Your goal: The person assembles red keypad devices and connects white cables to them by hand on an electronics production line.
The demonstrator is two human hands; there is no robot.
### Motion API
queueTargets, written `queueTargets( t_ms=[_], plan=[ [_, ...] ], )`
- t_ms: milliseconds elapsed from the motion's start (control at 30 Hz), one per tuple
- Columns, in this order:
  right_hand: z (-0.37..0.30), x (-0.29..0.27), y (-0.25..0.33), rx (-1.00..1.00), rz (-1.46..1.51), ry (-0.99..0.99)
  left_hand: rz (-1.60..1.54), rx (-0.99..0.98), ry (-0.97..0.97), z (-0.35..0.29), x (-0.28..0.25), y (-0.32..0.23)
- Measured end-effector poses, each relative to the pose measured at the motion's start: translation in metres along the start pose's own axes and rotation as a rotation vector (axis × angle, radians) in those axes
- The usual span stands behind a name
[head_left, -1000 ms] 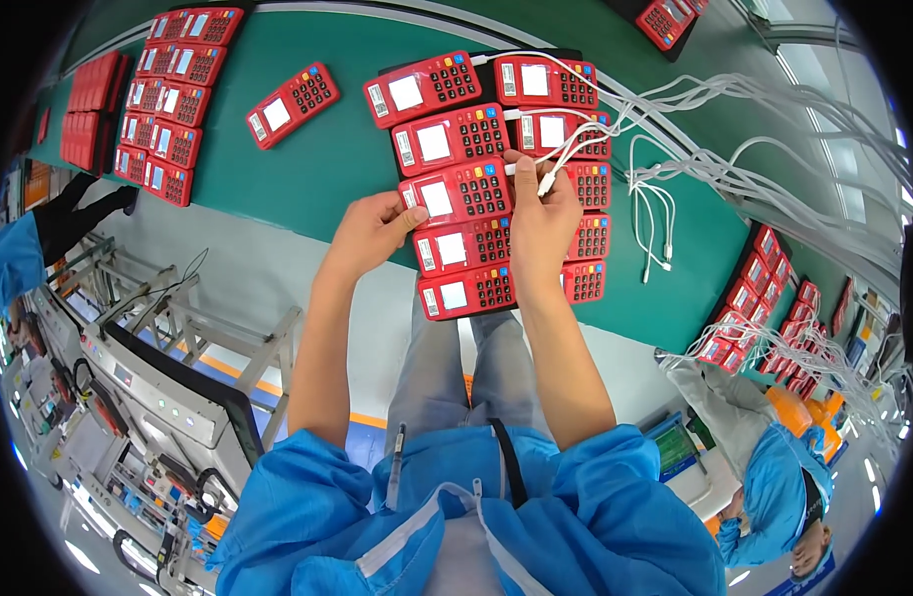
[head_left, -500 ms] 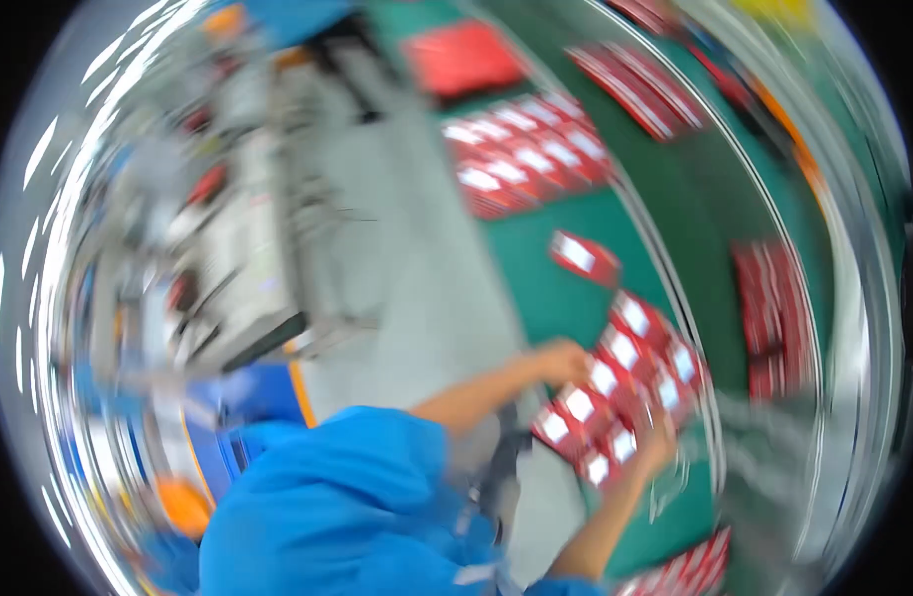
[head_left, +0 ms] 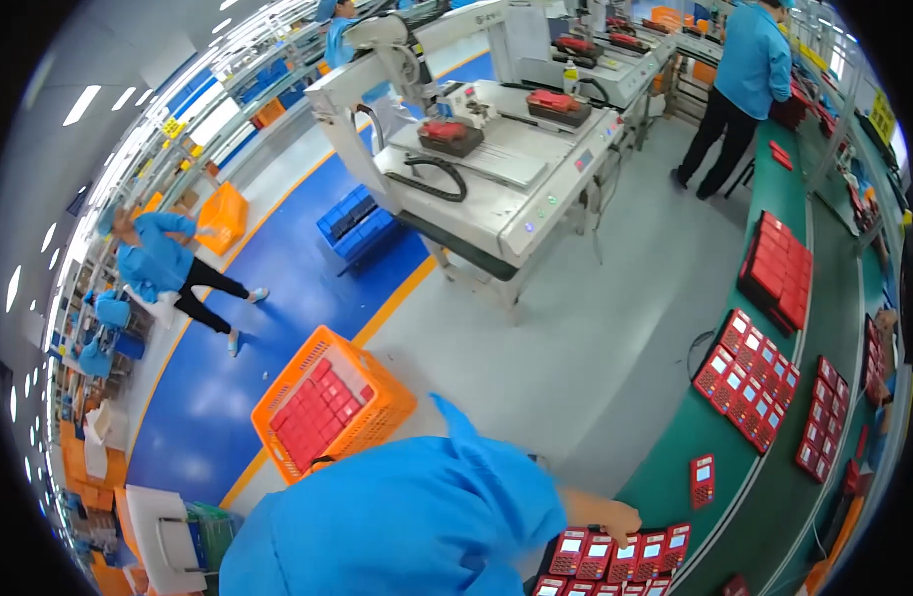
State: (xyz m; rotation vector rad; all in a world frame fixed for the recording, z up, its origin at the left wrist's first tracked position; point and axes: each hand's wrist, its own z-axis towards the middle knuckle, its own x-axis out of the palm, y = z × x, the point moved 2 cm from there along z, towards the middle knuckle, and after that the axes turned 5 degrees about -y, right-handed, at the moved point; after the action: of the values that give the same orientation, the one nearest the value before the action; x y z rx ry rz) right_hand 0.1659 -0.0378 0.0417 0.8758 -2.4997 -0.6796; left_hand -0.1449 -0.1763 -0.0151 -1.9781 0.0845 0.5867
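My head is turned away to the left, so my blue smock shoulder (head_left: 407,536) fills the lower middle of the view. My left hand (head_left: 615,520) reaches out from the sleeve and rests on the near edge of a cluster of red handheld terminals (head_left: 630,558) with white screens, laid in rows on the green bench (head_left: 735,526). How its fingers are set I cannot make out. My right hand is out of view. A single red terminal (head_left: 702,479) lies alone just beyond the cluster.
An orange crate (head_left: 332,407) of red parts stands on the floor at my left. More red terminals (head_left: 747,377) and a stacked block (head_left: 777,270) lie further along the bench. A white machine station (head_left: 496,169), blue crates (head_left: 362,223) and other workers (head_left: 745,79) (head_left: 168,268) stand beyond.
The view has swung from looking straight down at the terminals to looking left across the floor. Both hands were on the terminals; only the left one still shows.
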Motion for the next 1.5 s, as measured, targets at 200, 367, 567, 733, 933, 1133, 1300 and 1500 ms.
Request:
queueTargets(
  t_ms=[200, 367, 567, 733, 933, 1133, 1300, 1500],
  plan=[
    [-0.007, 0.0, -0.026, 0.11, -0.319, -0.163, -0.11, 0.172, -0.156, -0.024, 0.029, 0.032],
    [0.013, 0.011, -0.064, -0.408, -0.246, -0.13, -0.03, 0.195, 0.094, -0.031, -0.002, 0.012],
    [0.052, 0.112, -0.038, -0.597, 0.18, -0.433, 0.024, -0.026, 0.142, -0.026, -0.035, 0.058],
    [0.057, 0.121, -0.036, -0.513, 0.501, -0.411, -0.15, -0.209, 0.281, -0.017, -0.026, 0.017],
    [0.05, 0.135, -0.035, -0.57, 0.641, -0.465, -0.144, -0.247, 0.306, -0.022, -0.023, 0.018],
    [0.057, 0.142, -0.038, -0.588, 0.717, -0.517, -0.209, -0.232, 0.305, -0.026, -0.024, 0.023],
    [0.06, 0.147, -0.033, -0.585, 0.646, -0.489, -0.205, -0.246, 0.303, -0.023, -0.025, 0.022],
    [0.051, 0.144, -0.027, -0.589, 0.702, -0.471, -0.185, -0.258, 0.286, -0.024, -0.024, 0.018]
  ],
)
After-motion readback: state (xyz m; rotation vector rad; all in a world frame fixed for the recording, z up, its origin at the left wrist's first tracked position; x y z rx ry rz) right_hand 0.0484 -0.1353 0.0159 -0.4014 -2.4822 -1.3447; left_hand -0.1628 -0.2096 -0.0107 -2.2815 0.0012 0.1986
